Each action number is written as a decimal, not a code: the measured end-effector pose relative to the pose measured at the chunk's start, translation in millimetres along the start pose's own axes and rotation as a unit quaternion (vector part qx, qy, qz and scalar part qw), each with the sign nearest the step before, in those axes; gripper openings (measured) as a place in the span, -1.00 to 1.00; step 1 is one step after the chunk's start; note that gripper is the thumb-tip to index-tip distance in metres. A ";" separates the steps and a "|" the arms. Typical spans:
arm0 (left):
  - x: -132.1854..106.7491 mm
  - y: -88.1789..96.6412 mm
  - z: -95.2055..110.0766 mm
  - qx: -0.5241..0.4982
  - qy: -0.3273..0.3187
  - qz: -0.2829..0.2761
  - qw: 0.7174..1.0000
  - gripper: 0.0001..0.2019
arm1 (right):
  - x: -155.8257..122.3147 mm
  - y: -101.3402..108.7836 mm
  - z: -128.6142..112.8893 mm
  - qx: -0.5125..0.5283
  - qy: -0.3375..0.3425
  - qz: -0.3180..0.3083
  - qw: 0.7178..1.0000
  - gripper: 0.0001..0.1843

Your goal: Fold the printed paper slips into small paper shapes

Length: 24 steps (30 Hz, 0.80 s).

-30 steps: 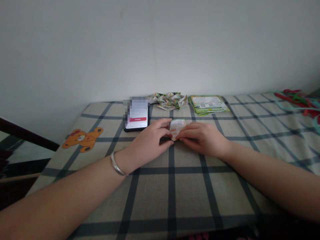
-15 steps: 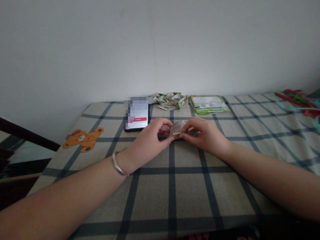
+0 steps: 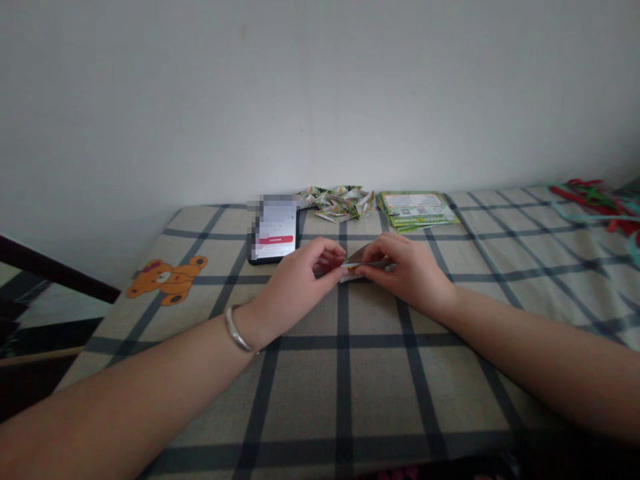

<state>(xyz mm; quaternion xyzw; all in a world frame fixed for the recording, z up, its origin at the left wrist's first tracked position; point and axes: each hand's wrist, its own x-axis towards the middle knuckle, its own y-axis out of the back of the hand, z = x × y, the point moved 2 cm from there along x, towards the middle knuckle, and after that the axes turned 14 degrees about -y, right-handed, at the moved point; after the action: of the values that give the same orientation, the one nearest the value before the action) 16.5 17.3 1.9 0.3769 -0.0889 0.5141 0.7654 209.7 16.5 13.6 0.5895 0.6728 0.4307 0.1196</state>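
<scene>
My left hand (image 3: 311,272) and my right hand (image 3: 400,267) meet over the middle of the checked tablecloth. Between their fingertips is a partly folded piece of printed paper (image 3: 354,265), pale with a little orange showing. Thumb and fingers of my left hand pinch its left side. The right hand pinches the other side, covering much of it. Beyond the hands lies a pile of folded green-and-white paper triangles (image 3: 340,202). To its right rests a stack of flat green printed leaflets (image 3: 420,210).
A phone (image 3: 275,230) with a lit screen lies behind my left hand. An orange teddy bear picture (image 3: 169,280) is at the cloth's left. Red and green ribbon-like strips (image 3: 597,203) lie at the far right. A pale wall (image 3: 320,100) rises behind the table.
The paper between my fingers has tilted and folded: its printed face showed before, and now pale edges and a raised grey flap show. Both hands stay nearly in place.
</scene>
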 end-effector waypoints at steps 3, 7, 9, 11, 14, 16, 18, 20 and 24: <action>0.6 1.5 2.9 0.007 0.000 0.003 1.000 -0.86 | -0.7 -1.0 0.3 -0.002 0.003 0.000 1.000 -0.89; 0.9 2.4 4.7 0.000 0.009 0.010 1.000 -0.87 | -1.8 0.7 -2.1 0.015 0.014 0.020 1.000 -0.85; 0.8 3.0 4.0 0.003 0.010 0.016 1.000 -0.87 | -2.0 3.5 -3.7 0.012 0.026 0.046 0.999 -0.83; 0.6 3.8 2.5 0.008 0.012 0.023 1.000 -0.87 | -1.7 6.4 -4.0 -0.006 0.039 0.074 0.996 -0.80; 0.8 5.0 0.6 0.014 0.013 0.032 0.999 -0.86 | -0.4 8.0 -0.4 -0.018 0.033 0.077 0.996 -0.65; 1.4 5.4 0.3 0.012 0.011 0.034 0.999 -0.85 | 0.5 6.5 3.9 -0.012 -0.002 0.044 0.999 -0.60; 2.0 5.3 0.5 0.009 0.012 0.033 0.999 -0.86 | 0.7 4.6 7.3 0.005 -0.041 0.009 0.999 -0.59; 2.2 5.1 0.4 0.004 0.014 0.035 0.999 -0.86 | 0.3 3.5 8.8 0.026 -0.059 -0.014 0.998 -0.59; 1.7 5.4 -1.7 0.007 0.021 0.039 0.999 -0.85 | -0.1 1.9 10.2 0.040 -0.072 -0.033 0.996 -0.60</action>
<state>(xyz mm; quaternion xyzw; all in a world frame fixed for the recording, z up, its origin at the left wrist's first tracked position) 12.2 20.7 4.3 0.3676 -0.0839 0.5515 0.7441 217.9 20.8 8.7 0.6009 0.6982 0.3556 0.1578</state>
